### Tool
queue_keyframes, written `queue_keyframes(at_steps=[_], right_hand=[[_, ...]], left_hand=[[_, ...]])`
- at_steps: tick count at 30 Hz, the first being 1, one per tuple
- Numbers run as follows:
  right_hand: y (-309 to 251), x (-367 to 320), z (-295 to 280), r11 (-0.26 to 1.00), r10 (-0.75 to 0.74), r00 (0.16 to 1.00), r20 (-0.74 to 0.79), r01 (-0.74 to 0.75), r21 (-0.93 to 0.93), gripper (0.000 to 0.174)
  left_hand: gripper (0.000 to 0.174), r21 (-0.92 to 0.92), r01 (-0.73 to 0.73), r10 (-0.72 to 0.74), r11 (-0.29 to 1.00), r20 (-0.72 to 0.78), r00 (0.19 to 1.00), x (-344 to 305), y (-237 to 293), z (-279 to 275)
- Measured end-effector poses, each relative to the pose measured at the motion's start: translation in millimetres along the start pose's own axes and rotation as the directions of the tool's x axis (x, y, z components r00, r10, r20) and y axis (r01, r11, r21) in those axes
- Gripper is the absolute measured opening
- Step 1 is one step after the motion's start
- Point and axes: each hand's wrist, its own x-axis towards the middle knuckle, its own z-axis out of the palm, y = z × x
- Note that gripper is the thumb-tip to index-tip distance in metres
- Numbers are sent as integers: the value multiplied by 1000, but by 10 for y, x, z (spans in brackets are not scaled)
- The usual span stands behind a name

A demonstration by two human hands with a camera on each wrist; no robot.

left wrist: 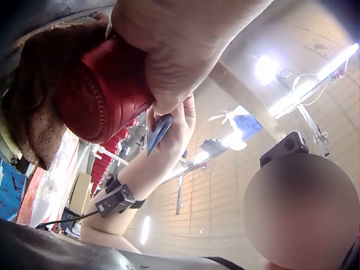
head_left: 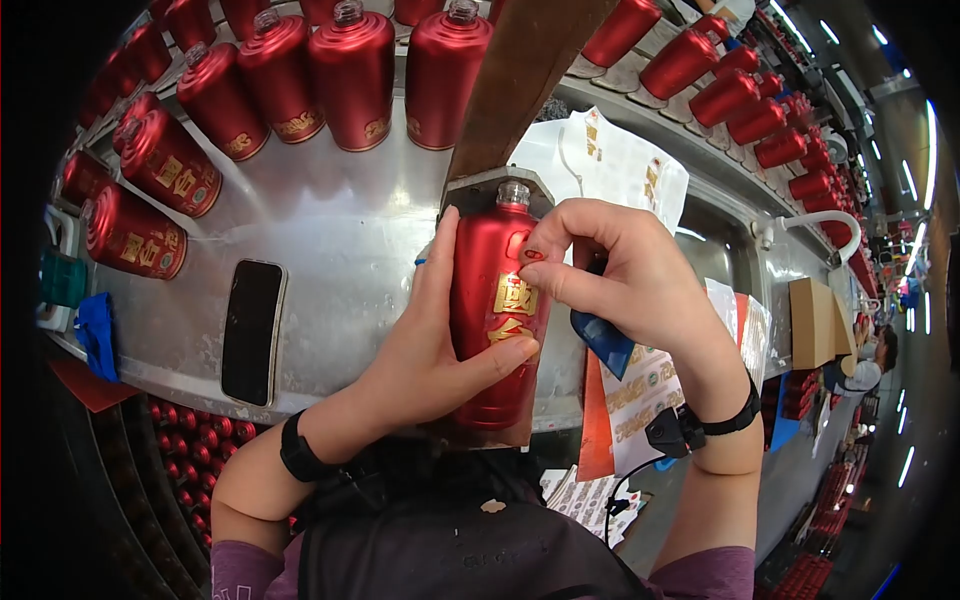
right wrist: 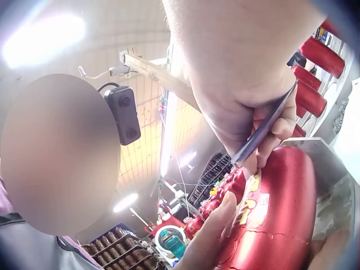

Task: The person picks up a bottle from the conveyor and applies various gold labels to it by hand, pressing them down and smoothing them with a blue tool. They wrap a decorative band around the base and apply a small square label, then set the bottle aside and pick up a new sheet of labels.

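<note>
A glossy red bottle (head_left: 478, 290) with a clear glass neck and gold characters leans back against a metal bracket under a brown post. My left hand (head_left: 425, 345) holds it, fingers along its left side and thumb across the lower front. At its upper front, the thumb and forefinger of my right hand (head_left: 635, 275) pinch a small red label (head_left: 534, 256) close to the surface. A blue plastic scraper (head_left: 605, 340) is tucked in the same hand's curled fingers and points down. In the left wrist view, a brown cloth (left wrist: 42, 112) lies behind the bottle's base (left wrist: 81, 104).
Red bottles (head_left: 350, 80) line the back of the metal table (head_left: 330, 210), with two labelled ones at left. A phone (head_left: 254, 330) lies left of my left hand. The brown post (head_left: 520, 80) rises behind the bottle. Printed label sheets (head_left: 640, 400) lie at right.
</note>
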Motion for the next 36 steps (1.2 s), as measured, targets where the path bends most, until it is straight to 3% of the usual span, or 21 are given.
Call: queue_keyframes(at_steps=[4, 25, 28, 31, 32, 34, 36], right_hand=[[-23, 5, -4, 999, 40, 999, 12, -40, 22, 12], [-11, 49, -51, 995, 88, 996, 12, -89, 54, 13], [-8, 21, -25, 999, 40, 999, -37, -39, 32, 15], [-83, -68, -48, 991, 79, 983, -168, -95, -92, 27], [-23, -105, -45, 993, 78, 959, -271, -99, -67, 36], [133, -187, 14, 994, 78, 921, -383, -100, -37, 45], [323, -296, 129, 925, 205, 931, -302, -84, 370, 60]], left_hand=[[109, -77, 3, -2, 997, 4, 1000, 11, -23, -10], [108, -86, -10, 11, 996, 8, 1000, 87, -25, -10], [108, -74, -1, 2, 997, 10, 1000, 93, -23, -22], [105, -68, 12, -10, 998, 35, 999, 101, 7, -52], [105, -61, 6, -3, 998, 45, 999, 114, 25, -64], [94, -262, 95, -98, 960, 5, 995, 146, 64, -82], [86, -278, 91, -96, 956, -5, 995, 234, 94, -91]])
